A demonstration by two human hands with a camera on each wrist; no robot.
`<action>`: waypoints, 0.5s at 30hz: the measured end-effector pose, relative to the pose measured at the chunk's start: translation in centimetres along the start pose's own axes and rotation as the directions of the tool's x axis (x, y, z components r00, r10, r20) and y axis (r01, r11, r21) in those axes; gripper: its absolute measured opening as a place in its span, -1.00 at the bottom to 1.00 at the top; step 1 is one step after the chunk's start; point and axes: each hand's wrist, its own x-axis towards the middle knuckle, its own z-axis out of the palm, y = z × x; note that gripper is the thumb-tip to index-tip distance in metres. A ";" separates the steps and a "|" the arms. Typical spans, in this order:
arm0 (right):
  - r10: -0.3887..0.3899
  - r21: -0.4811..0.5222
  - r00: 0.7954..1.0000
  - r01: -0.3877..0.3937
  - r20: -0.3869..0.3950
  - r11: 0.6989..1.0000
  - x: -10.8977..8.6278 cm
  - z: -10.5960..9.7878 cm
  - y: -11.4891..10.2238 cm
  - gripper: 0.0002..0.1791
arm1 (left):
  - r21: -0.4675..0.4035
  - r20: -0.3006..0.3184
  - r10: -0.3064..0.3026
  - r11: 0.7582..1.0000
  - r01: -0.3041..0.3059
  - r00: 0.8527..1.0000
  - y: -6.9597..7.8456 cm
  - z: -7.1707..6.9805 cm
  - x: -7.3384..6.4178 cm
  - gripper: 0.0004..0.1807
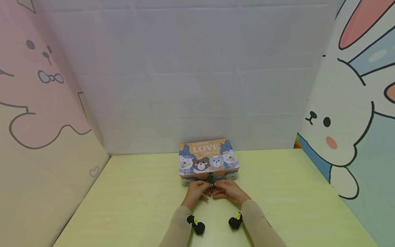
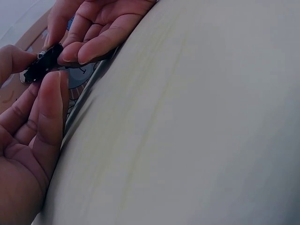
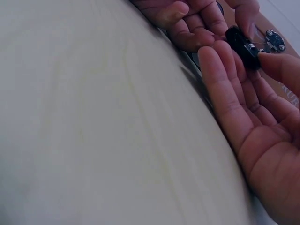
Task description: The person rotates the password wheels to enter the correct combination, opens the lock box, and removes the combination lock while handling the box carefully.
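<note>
Black padlock (image 3: pixel 241 49), printed round-cornered rectangular box (image 1: pixel 208 161)

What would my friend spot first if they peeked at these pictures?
Probably the giant cartoon rabbit on the picture's right side. Next comes the bear-covered LOVE box toward the back of the table. At its front, the left hand and right hand pinch a small black lock-like piece.
</note>
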 end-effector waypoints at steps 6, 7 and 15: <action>-0.001 0.003 1.000 0.001 0.003 1.000 0.0 0.0 0.0 -0.74 | -0.036 0.009 0.008 0.999 -0.007 1.000 0.0 -0.1 -0.2 -0.85; -0.002 0.004 1.000 0.002 0.004 1.000 0.0 0.0 0.0 -0.74 | -0.048 0.011 0.010 0.999 -0.010 1.000 0.1 -0.1 -0.2 -0.85; -0.015 0.002 1.000 0.015 0.004 1.000 0.0 0.0 0.1 -0.75 | -0.078 0.016 0.012 0.997 -0.011 1.000 0.2 -0.1 -0.4 -0.81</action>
